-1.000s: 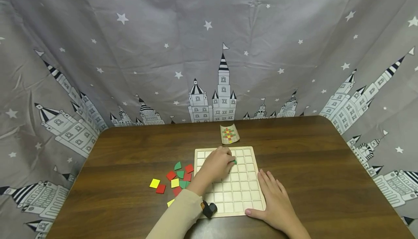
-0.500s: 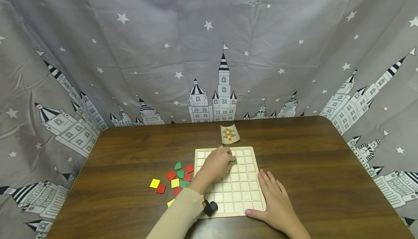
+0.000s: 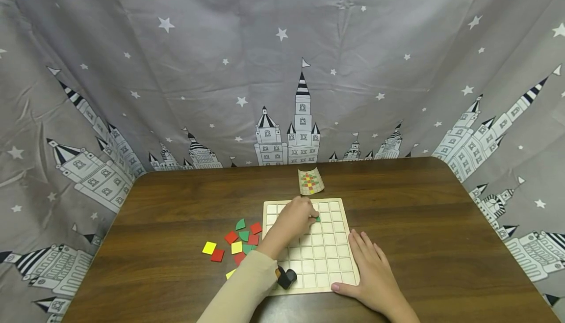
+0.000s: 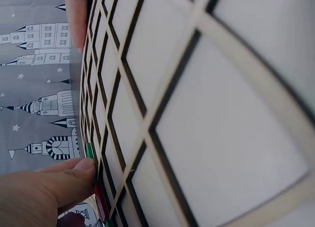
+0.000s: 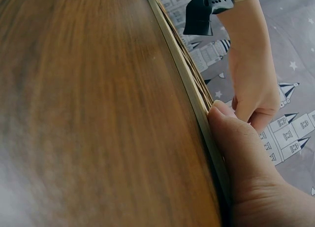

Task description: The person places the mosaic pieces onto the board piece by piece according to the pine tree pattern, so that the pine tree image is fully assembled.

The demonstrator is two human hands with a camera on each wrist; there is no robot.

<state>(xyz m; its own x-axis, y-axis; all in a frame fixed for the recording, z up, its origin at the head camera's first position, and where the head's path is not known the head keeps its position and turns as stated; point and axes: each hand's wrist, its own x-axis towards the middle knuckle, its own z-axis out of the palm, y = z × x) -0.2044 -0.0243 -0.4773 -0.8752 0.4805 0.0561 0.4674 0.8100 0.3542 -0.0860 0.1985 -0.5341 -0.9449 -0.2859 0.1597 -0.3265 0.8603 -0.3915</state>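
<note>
My left hand [image 3: 294, 220] reaches over the far part of a pale wooden grid board [image 3: 321, 265]. Its thumb and fingers pinch a green tile [image 3: 318, 219], mostly hidden under them in the head view. In the left wrist view the green tile [image 4: 89, 150] stands out at the thumb tip, with a red tile [image 4: 101, 200] in the grid beside the fingers. My right hand [image 3: 372, 275] rests against the board's right side, fingers straight. Its thumb [image 5: 236, 138] touches the near edge by the corner.
Left of the board lie loose red squares [image 3: 217, 255], yellow squares [image 3: 209, 248] and green quarter-round tiles [image 3: 240, 224], some partly behind the left sleeve [image 3: 243, 288]. A pattern card [image 3: 311, 181] lies beyond the board on the brown table [image 3: 176, 205]. A patterned grey curtain [image 3: 220, 92] hangs behind.
The left hand stays at nearly the same spot with the green tile; its wrist and the black wrist camera shift slightly to the right. The right hand has not moved.
</note>
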